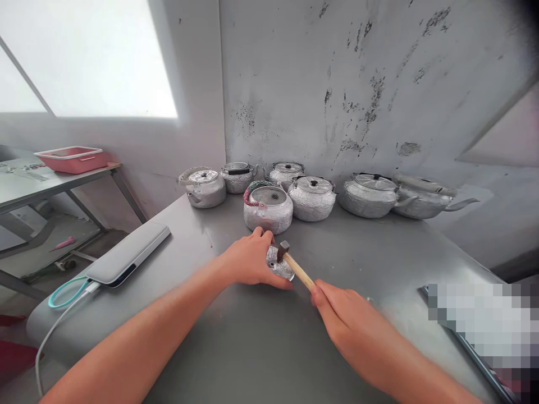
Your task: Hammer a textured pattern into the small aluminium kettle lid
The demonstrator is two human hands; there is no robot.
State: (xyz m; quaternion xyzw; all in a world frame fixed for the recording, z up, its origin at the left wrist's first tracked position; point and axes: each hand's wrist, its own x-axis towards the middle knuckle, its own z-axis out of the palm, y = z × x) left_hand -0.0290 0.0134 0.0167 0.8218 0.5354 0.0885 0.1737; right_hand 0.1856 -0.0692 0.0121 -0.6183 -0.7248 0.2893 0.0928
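Low over the grey table, my left hand (252, 261) is closed around the edge of a small silvery metal kettle lid (286, 271), partly hidden by the fingers. A dark hole shows near the lid's middle. My right hand (343, 311) grips the wooden handle of a small hammer (300, 270). The hammer's dark metal head is over the lid; whether it touches cannot be told. Just beyond my left hand stands a lidless-looking hammered kettle (268, 219) with a red and green wrapped handle.
Several more silvery kettles (312, 203) line the table's back by the stained wall. A grey power bank (128, 255) with cables lies at left on the grey table (236, 342). A pixelated flat object (484, 331) is at right. A pink basket (76, 160) sits on another table.
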